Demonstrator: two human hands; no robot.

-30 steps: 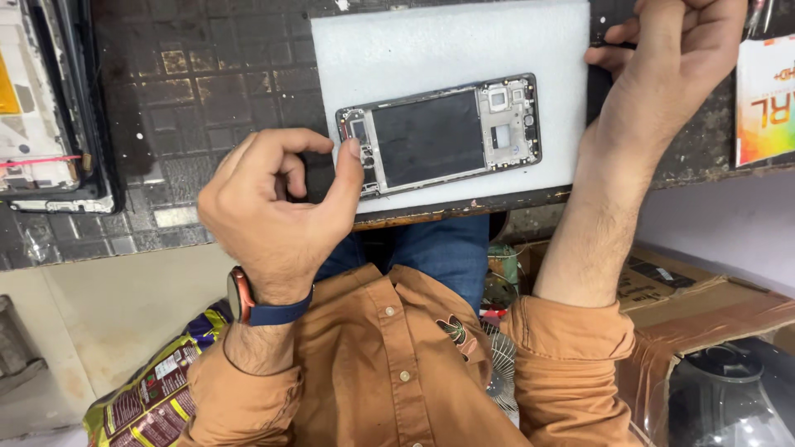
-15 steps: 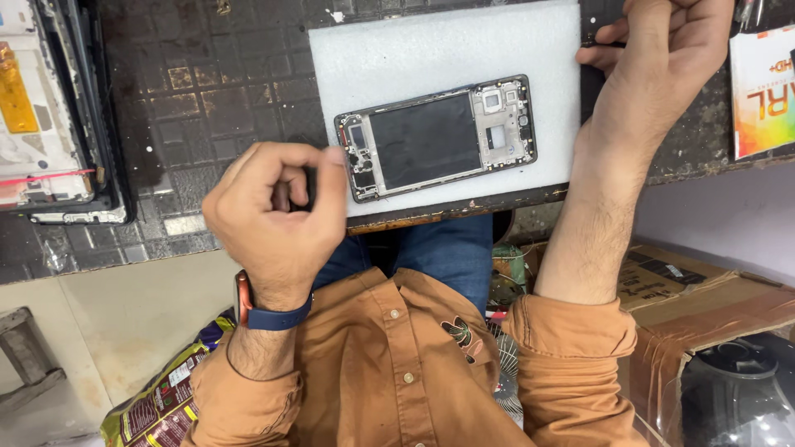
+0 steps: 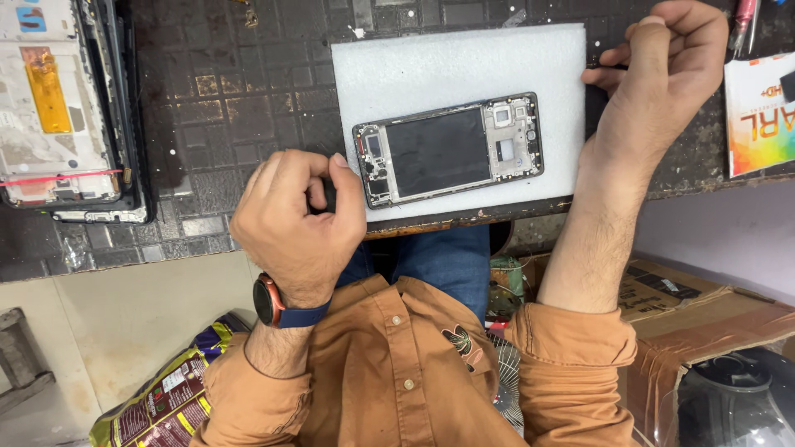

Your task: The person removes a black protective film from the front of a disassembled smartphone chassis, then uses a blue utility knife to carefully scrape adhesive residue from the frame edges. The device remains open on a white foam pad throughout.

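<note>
An opened phone frame (image 3: 451,149) with its dark inner plate and bare circuit parts lies flat on a white foam pad (image 3: 431,58). My left hand (image 3: 298,223), with a watch on the wrist, is curled just left of the phone's end, its fingers pinching a small dark object (image 3: 328,195) that is mostly hidden. My right hand (image 3: 662,74) is closed at the pad's right edge, its fingers around a dark flat piece (image 3: 593,95) that I cannot identify.
The pad rests on a dark tiled worktop (image 3: 232,99). Stacked phone screens and frames (image 3: 66,116) lie at far left. A colourful printed card (image 3: 758,116) sits at right. A cardboard box (image 3: 704,306) and a snack packet (image 3: 157,397) are below the table edge.
My left hand has drawn a little left, away from the phone's end, with its fingers curling tighter. My right hand stays at the pad's right edge.
</note>
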